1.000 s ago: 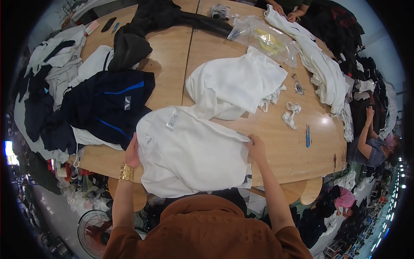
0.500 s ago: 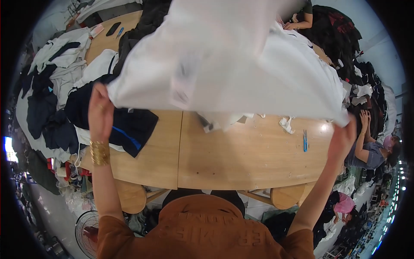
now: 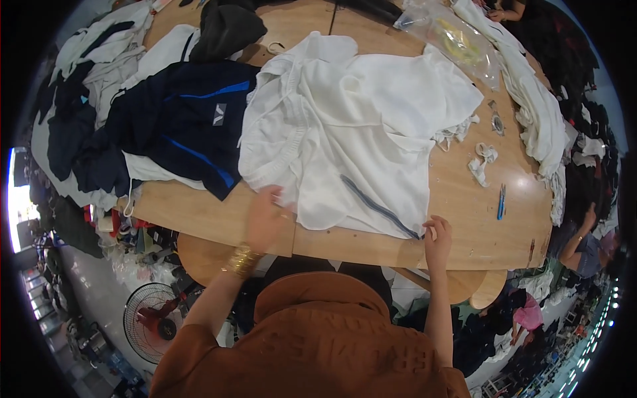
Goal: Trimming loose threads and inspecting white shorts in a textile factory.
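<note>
White shorts [image 3: 371,139] lie spread and wrinkled on the table, their gathered elastic waistband [image 3: 289,132] to the left. A dark stripe [image 3: 378,205] runs down to their near right corner. My left hand [image 3: 267,222], smeared by motion, is at the near end of the waistband; its fingers are not clear. At the near right corner, my right hand [image 3: 437,240] has its fingers bent in a pinch at the hem. Just left of the white shorts lies a dark navy garment [image 3: 192,126] with blue stripes.
Blue thread snips [image 3: 501,202] and white fabric scraps [image 3: 482,164] lie on the wooden table [image 3: 464,219] at the right. A clear plastic bag [image 3: 458,43] is at the back. Garments pile up at left. Stools [image 3: 199,265] and a fan [image 3: 152,322] stand below.
The white shorts, held up stretched between both my hands, have come down flat onto the table. My hands have moved closer together and nearer to me.
</note>
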{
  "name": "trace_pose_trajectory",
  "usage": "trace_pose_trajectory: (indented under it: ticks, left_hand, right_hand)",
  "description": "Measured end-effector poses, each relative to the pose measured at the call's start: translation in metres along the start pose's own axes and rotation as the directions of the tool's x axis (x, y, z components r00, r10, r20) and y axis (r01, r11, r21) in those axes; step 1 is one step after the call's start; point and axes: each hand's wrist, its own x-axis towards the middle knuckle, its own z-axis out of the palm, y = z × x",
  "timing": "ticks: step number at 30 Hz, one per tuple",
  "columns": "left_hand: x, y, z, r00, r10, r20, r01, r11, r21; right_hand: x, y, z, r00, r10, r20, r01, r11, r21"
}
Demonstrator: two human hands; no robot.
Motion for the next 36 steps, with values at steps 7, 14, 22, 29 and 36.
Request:
trace_pose_trajectory:
  ticks: [7,14,22,29,36]
  left_hand:
    - [0.029,0.018,0.037,0.987,-0.096,0.128,0.081,0.990,0.118]
    - [-0.012,-0.027,-0.045,0.902,-0.340,0.266,0.403,0.884,-0.236]
    - [-0.033,-0.038,-0.051,0.867,-0.358,0.347,0.461,0.841,-0.283]
    - [0.005,-0.026,-0.073,0.918,-0.212,0.335,0.131,0.960,0.248]
    - [0.055,-0.008,-0.070,0.985,-0.076,0.155,0.079,0.997,-0.017]
  right_hand:
    - [0.026,-0.071,0.059,0.964,-0.261,0.039,0.261,0.965,0.023]
    - [0.009,-0.032,0.060,0.971,-0.204,0.121,0.225,0.954,-0.199]
    - [0.001,-0.029,0.051,0.962,-0.185,0.202,0.233,0.940,-0.249]
    - [-0.004,-0.022,0.040,0.971,-0.149,0.186,0.188,0.958,-0.216]
    - [0.010,-0.002,0.030,0.998,0.002,-0.064,-0.009,0.994,-0.106]
